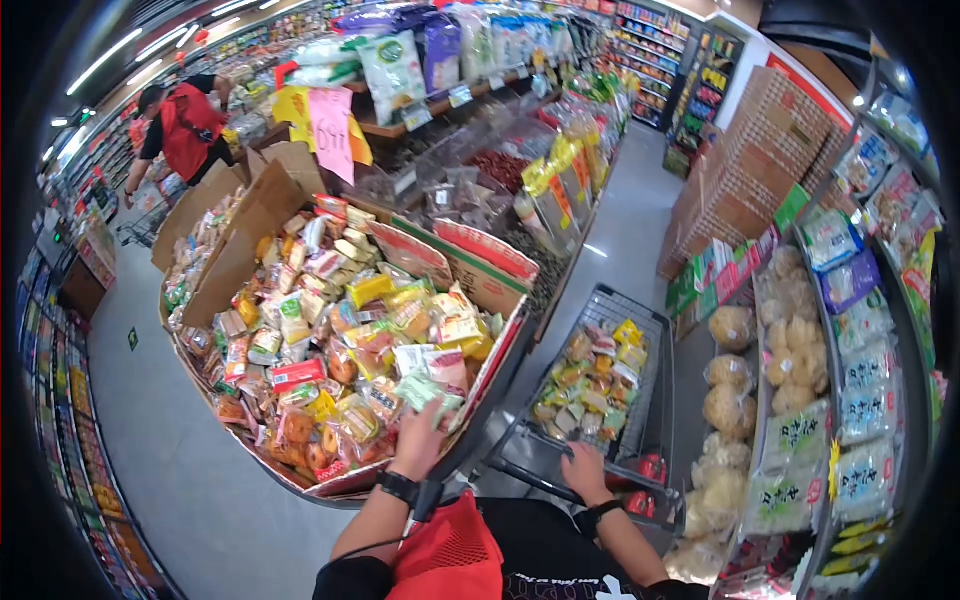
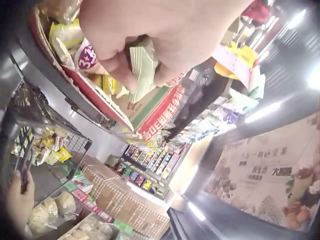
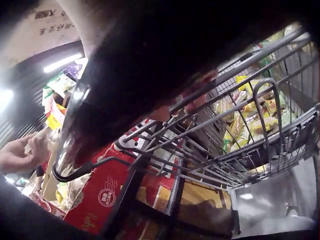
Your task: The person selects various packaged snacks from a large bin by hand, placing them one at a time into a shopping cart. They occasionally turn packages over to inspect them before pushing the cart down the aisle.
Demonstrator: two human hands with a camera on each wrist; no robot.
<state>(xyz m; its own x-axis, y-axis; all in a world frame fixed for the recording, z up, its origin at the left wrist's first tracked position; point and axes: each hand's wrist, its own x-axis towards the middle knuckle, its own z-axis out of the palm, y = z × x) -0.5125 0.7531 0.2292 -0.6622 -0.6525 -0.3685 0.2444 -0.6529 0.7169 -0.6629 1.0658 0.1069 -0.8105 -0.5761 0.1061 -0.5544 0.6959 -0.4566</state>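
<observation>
My left hand (image 1: 420, 440) reaches over the near right corner of a big cardboard bin (image 1: 512, 335) heaped with small wrapped snacks. Thumb and fingers pinch a pale green snack packet (image 2: 145, 72), its crimped edge showing between them in the left wrist view. To the right, my right hand (image 1: 587, 472) grips the handle of a shopping cart (image 1: 655, 350); the left wrist view shows its fingers (image 2: 25, 182) curled over the bar. Yellow and green snack packets (image 1: 590, 385) lie in the cart's basket. A dark blur fills much of the right wrist view.
Beyond the bin runs a shelf with bagged goods (image 1: 395, 75) and a pink price sign (image 1: 332, 135). Shelves of bagged round goods (image 1: 795, 350) stand right of the cart, with stacked cartons (image 1: 745, 160) farther up the aisle. A person in a red vest (image 1: 190, 130) is at far left.
</observation>
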